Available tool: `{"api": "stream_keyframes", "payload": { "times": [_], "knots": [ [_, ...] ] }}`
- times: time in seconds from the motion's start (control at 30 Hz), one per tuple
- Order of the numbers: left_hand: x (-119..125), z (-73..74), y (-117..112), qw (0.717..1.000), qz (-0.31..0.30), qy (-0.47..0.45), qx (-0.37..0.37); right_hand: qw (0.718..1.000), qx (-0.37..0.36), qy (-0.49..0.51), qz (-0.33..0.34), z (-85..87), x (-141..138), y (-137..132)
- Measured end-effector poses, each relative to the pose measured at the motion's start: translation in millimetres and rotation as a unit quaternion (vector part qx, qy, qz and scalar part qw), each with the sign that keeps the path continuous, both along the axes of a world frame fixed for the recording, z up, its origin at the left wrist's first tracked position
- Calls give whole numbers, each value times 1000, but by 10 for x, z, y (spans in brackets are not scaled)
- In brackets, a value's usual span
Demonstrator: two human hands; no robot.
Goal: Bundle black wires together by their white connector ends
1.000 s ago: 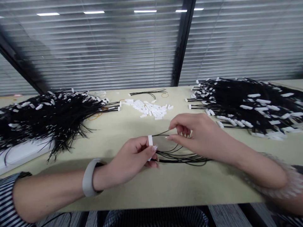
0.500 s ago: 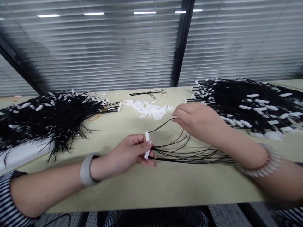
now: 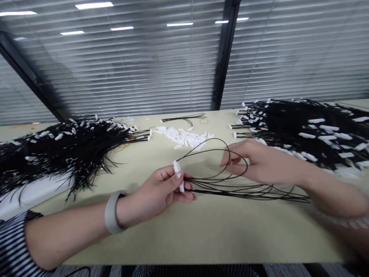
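Note:
My left hand (image 3: 161,190) pinches a small white plastic clip (image 3: 178,175) between thumb and fingers, together with the ends of several thin black cords (image 3: 245,190) that trail right across the table. My right hand (image 3: 256,161) is closed on one black cord (image 3: 213,144), which arcs in a loop from the top of the clip over to its fingers. A pale band sits on my left wrist.
A heap of loose white clips (image 3: 184,136) lies at the middle back of the beige table (image 3: 201,234). Large piles of black cords with white clips lie at the left (image 3: 57,148) and right (image 3: 311,129). A few loose cords (image 3: 184,116) lie near the window blinds.
My right hand moved from close by the clip out to the right and back a little, drawing one cord into a wide loop. The left hand tilted the clip slightly.

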State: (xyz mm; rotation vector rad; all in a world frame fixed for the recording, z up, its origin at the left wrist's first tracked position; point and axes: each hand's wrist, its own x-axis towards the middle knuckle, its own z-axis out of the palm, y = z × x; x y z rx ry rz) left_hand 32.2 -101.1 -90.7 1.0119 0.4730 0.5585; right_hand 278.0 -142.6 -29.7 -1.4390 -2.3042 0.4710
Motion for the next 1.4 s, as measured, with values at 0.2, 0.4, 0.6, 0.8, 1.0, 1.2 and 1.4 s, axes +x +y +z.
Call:
{"api": "stream_keyframes", "payload": {
  "times": [0.2, 0.4, 0.6, 0.8, 1.0, 1.2, 1.4],
  "knots": [
    [-2, -13, -7, 1000, -12, -20, -5, 989, -96, 91, 60, -54, -313, -135],
    [-6, 6, -33, 999, -31, -40, -20, 983, -124, 92, 101, -67, -337, -185],
    [-13, 50, -45, 997, -46, -40, -50, 986, -104, 99, 90, -33, -344, -213],
    [-31, 50, -24, 996, -60, -50, -48, 976, -124, 112, 142, -28, -344, -233],
    [-31, 49, -15, 995, -63, -45, -57, 980, -124, 109, 114, -21, -322, -244],
    [-41, 54, -6, 995, -68, -45, -51, 978, -98, 105, 153, -19, -327, -253],
    [-65, 34, -23, 993, -88, -55, -64, 994, -31, 78, 75, -3, -266, -221]
  ]
}}
